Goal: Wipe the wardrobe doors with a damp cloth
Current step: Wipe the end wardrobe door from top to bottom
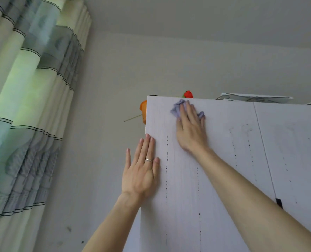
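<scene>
Our right hand (191, 130) lies flat on the wardrobe door (187, 188), fingers straight and spread, pressing the crumpled lilac cloth (178, 108) against the panel just below its top edge, near the upper left corner. The cloth bunches out past our fingertips on the left and beside the little finger on the right; we press it and do not grip it. Our left hand (142, 170) is released too, palm flat and fingers straight, resting on the door's left edge lower down, well apart from the cloth. A thin ring (148, 160) sits on one finger. Dotted dark streaks run down the pale door in vertical lines. To the right, a seam separates it from a second door (296, 142), with a small black handle (279, 203) at the seam. An orange thing (143, 113) pokes out behind the wardrobe's left corner, and a red one (188, 94) and a white box (256, 98) show on top. A striped curtain (32, 106) hangs at the left.
</scene>
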A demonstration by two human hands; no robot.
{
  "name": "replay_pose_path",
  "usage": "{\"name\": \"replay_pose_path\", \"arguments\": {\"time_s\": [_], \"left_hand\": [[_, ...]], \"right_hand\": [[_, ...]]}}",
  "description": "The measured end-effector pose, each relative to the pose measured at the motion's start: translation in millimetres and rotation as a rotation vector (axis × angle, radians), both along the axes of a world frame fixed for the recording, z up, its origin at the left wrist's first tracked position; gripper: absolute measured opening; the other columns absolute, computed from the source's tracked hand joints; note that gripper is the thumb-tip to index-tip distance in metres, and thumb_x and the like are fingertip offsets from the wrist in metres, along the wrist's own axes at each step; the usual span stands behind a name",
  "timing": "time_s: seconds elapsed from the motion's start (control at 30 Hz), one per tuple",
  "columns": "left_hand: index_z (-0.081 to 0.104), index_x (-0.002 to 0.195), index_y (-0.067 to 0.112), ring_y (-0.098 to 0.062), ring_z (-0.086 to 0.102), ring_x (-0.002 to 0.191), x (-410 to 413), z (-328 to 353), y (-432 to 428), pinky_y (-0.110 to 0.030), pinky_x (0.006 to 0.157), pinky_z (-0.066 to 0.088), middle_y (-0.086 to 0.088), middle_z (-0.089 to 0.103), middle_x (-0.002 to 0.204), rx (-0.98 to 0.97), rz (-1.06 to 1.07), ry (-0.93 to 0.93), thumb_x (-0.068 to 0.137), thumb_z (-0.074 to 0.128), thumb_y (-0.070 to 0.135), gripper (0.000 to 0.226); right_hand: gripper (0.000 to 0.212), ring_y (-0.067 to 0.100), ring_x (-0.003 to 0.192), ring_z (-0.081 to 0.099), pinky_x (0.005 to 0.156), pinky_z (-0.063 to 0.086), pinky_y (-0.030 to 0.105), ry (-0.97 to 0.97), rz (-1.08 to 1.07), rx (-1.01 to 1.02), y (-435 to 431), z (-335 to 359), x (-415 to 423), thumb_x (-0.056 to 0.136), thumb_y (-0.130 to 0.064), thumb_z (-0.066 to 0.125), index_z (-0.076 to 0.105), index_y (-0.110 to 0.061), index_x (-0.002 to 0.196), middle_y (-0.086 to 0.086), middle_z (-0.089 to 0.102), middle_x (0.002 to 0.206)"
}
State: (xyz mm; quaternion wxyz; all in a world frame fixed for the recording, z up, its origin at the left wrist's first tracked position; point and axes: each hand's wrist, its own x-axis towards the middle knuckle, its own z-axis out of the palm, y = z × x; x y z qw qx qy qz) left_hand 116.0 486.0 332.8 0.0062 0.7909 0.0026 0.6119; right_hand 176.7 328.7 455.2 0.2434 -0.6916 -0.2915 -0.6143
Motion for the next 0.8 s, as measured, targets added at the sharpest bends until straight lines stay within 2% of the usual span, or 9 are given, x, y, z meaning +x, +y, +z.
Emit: {"name": "replay_pose_path", "arguments": {"time_s": [0.07, 0.13, 0.3, 0.37, 0.47, 0.53, 0.7, 0.77, 0.8], "left_hand": [[-0.025, 0.153, 0.032, 0.003, -0.033, 0.144, -1.2, -0.2, -0.5, -0.034, 0.117, -0.025, 0.022, -0.034, 0.157, -0.004, 0.006, -0.002, 0.099, -0.005, 0.045, 0.059], [-0.026, 0.153, 0.031, 0.003, -0.034, 0.143, -2.1, -0.4, -0.7, -0.034, 0.117, -0.025, 0.022, -0.034, 0.157, -0.010, 0.001, 0.000, 0.099, -0.005, 0.045, 0.060], [-0.025, 0.153, 0.031, 0.002, -0.033, 0.144, -1.2, -1.4, 0.1, -0.036, 0.117, -0.023, 0.022, -0.034, 0.157, -0.026, -0.018, -0.011, 0.101, -0.002, 0.044, 0.059], [-0.023, 0.154, 0.031, 0.002, -0.031, 0.145, 0.9, -2.0, 0.4, -0.037, 0.119, -0.020, 0.022, -0.032, 0.158, -0.029, -0.027, -0.015, 0.101, -0.002, 0.045, 0.059], [-0.022, 0.154, 0.031, 0.002, -0.029, 0.146, 1.9, -2.1, 1.8, -0.039, 0.121, -0.017, 0.021, -0.032, 0.158, -0.025, -0.009, -0.020, 0.102, -0.001, 0.045, 0.059], [-0.022, 0.155, 0.030, 0.002, -0.029, 0.145, 0.7, -2.8, 0.6, -0.037, 0.120, -0.019, 0.021, -0.032, 0.158, -0.022, -0.003, -0.017, 0.102, -0.001, 0.044, 0.059], [-0.019, 0.156, 0.029, 0.003, -0.027, 0.146, 0.2, -3.5, -1.5, -0.032, 0.119, -0.020, 0.020, -0.028, 0.161, -0.023, 0.000, -0.026, 0.101, -0.003, 0.044, 0.060], [-0.019, 0.156, 0.028, 0.002, -0.027, 0.146, 0.4, -4.1, -2.4, -0.034, 0.120, -0.019, 0.019, -0.027, 0.161, -0.028, 0.006, -0.022, 0.101, -0.003, 0.044, 0.060], [-0.018, 0.156, 0.028, 0.002, -0.027, 0.147, 0.8, -3.7, -2.7, -0.034, 0.120, -0.018, 0.019, -0.026, 0.161, -0.032, 0.004, -0.018, 0.100, -0.003, 0.044, 0.060]], "right_hand": [[0.056, 0.020, 0.153, 0.012, 0.122, 0.007, 0.047, -0.178, -0.022, -0.317, 12.6, -29.5, -0.8, 0.104, -0.029, 0.019, 0.025, -0.013, 0.157, 0.004, 0.014, 0.166], [0.055, 0.019, 0.153, 0.012, 0.122, 0.003, 0.042, -0.241, -0.050, -0.480, -2.6, -21.7, 2.8, 0.104, -0.027, 0.020, 0.023, -0.014, 0.157, 0.003, 0.013, 0.166], [0.054, 0.015, 0.153, -0.001, 0.121, -0.002, 0.044, 0.131, -0.052, 0.100, -29.2, 19.7, 8.4, 0.107, -0.023, 0.024, 0.010, -0.016, 0.159, 0.001, 0.000, 0.167], [0.053, 0.019, 0.153, 0.007, 0.121, 0.003, 0.047, 0.011, -0.050, 0.076, -10.2, -12.4, 7.1, 0.106, -0.026, 0.025, 0.019, -0.012, 0.157, 0.005, 0.009, 0.166], [0.056, 0.016, 0.154, 0.005, 0.123, 0.001, 0.042, -0.165, -0.027, -0.332, -6.1, -68.9, 7.0, 0.105, -0.032, 0.020, 0.021, -0.012, 0.158, 0.002, 0.010, 0.167], [0.057, 0.012, 0.153, -0.001, 0.124, -0.002, 0.037, -0.180, -0.054, -0.469, -29.3, -57.5, 15.5, 0.105, -0.035, 0.016, 0.014, -0.016, 0.159, -0.002, 0.002, 0.167], [0.055, 0.014, 0.153, -0.007, 0.123, -0.005, 0.043, 0.202, -0.104, 0.124, -72.3, -12.4, 29.5, 0.108, -0.028, 0.019, 0.002, -0.015, 0.159, 0.002, -0.008, 0.167], [0.055, 0.016, 0.153, -0.007, 0.122, -0.006, 0.045, 0.211, -0.074, 0.118, -63.2, -28.8, 21.2, 0.108, -0.027, 0.018, 0.001, -0.014, 0.159, 0.004, -0.008, 0.167], [0.055, 0.017, 0.153, -0.007, 0.122, -0.005, 0.046, 0.145, -0.051, 0.000, -57.1, -44.6, 18.3, 0.107, -0.028, 0.016, 0.003, -0.013, 0.158, 0.004, -0.007, 0.167]]}}
